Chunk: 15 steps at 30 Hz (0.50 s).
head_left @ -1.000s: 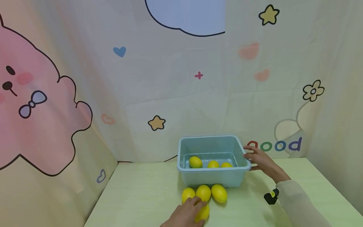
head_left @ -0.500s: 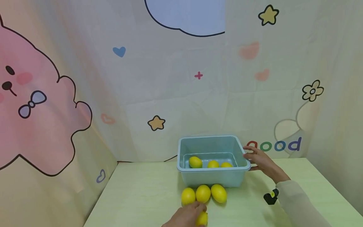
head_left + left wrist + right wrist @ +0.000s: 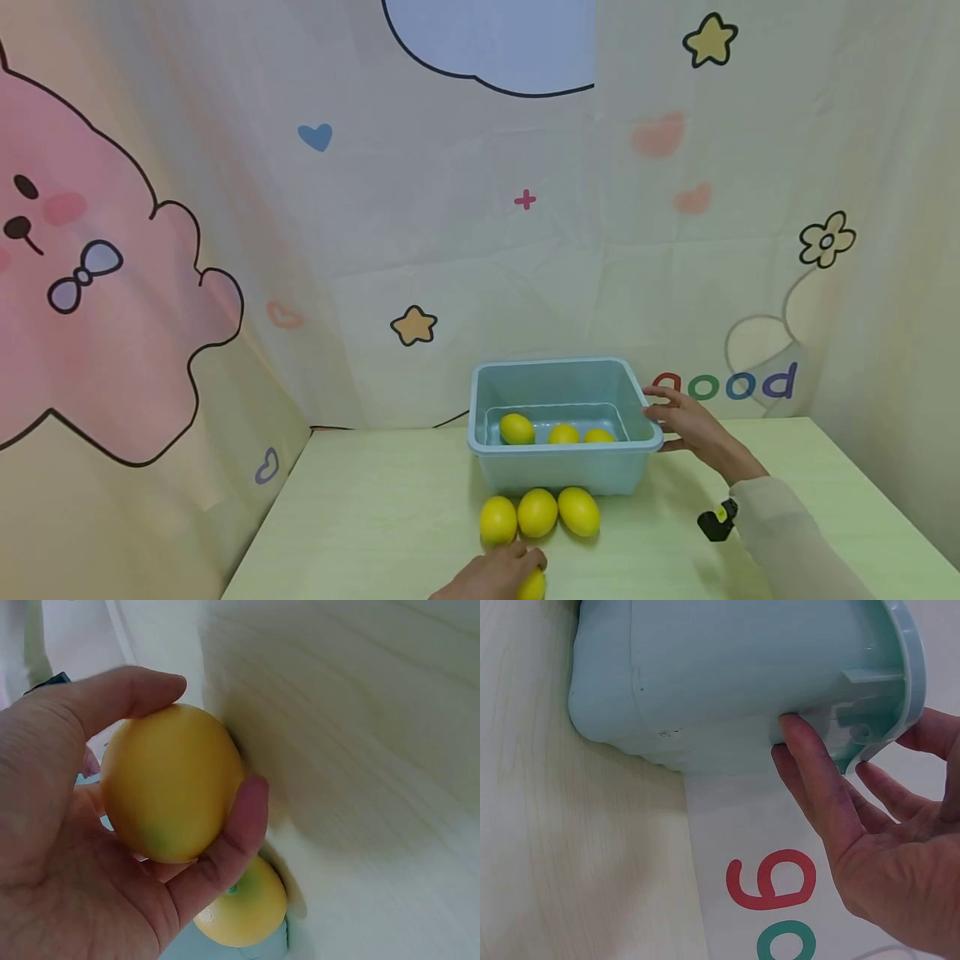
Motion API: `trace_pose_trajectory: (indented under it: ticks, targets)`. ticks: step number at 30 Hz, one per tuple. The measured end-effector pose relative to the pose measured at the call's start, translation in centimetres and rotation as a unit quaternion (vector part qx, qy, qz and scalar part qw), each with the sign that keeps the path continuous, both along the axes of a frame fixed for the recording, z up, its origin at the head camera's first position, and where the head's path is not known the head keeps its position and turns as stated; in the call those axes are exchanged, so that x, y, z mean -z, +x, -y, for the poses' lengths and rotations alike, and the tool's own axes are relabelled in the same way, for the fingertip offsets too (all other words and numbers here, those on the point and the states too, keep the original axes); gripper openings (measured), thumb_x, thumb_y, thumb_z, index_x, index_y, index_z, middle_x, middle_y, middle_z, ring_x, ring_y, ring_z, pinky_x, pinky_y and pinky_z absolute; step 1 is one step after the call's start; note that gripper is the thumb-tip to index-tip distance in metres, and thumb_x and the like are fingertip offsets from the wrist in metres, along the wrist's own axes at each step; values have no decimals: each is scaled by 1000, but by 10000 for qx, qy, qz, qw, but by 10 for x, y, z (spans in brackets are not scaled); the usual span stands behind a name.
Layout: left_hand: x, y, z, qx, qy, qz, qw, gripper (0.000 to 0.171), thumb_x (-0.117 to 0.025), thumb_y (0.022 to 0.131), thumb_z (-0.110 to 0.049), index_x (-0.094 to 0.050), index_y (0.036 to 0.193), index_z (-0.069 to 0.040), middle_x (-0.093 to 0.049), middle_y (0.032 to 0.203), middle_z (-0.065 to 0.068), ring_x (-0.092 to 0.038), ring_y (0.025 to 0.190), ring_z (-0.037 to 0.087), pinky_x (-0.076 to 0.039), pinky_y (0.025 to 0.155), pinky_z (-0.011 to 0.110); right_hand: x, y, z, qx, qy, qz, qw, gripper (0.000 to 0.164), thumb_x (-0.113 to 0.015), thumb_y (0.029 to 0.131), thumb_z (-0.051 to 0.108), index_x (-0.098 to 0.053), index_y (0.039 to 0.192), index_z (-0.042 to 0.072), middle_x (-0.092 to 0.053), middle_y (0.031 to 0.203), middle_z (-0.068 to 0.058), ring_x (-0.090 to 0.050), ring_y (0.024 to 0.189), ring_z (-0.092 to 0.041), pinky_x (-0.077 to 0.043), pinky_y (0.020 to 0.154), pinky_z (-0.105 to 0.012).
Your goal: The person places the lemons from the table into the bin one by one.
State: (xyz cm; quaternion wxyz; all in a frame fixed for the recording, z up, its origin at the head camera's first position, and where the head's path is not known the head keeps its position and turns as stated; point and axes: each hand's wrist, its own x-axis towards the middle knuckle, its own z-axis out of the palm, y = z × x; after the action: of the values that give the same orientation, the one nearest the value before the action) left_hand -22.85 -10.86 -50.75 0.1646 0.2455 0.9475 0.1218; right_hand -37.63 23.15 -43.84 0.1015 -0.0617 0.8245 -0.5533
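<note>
My left hand [image 3: 489, 577] grips a yellow lemon [image 3: 171, 784] low in the head view, partly hidden by the fingers. In the left wrist view, thumb and fingers curl round it, and a second lemon [image 3: 244, 907] lies behind. A row of lemons [image 3: 537, 512] sits on the table in front of a light blue plastic bin [image 3: 566, 468]. Several lemons [image 3: 517, 429] lie inside the bin, two partly hidden by its front wall. At the bin's right rim, my right hand [image 3: 697, 429] holds on, with fingertips [image 3: 799, 731] against the outer side wall.
The pale wooden table [image 3: 360, 508] extends left and right of the bin. Close behind stands a curtain [image 3: 450, 250] with printed cartoon shapes. A black wrist device [image 3: 718, 520] hangs by the right sleeve [image 3: 787, 533].
My left hand has drawn its lemon toward me, away from the row of lemons, which stays put. The right hand and the bin have not moved.
</note>
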Motion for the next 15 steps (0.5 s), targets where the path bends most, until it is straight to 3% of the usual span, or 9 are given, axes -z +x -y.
trace_pose_trajectory:
  ticks: [5, 15]
  targets:
    - [2, -1, -1, -31, -41, 223, 9997, 33, -73, 85, -44, -61, 114, -34, -55, 93, -13, -47, 74, 5, -50, 68, 26, -1, 2, 1, 2, 16, -44, 10000, 65, -53, 100, 29, -25, 153, 5, -46, 143, -30, -65, 111, -32, -60, 81, -42]
    - [-1, -1, -1, 51, -97, 78, 9999, 34, -73, 85, -45, -61, 115, -34, -57, 94, -14, -47, 75, 4, -50, 69, 25, -1, 3, 1, -4, 9, -62, 10000, 64, -53, 100, 29, -26, 153, 5, -47, 142, -30, -66, 109, -30, -60, 81, -42]
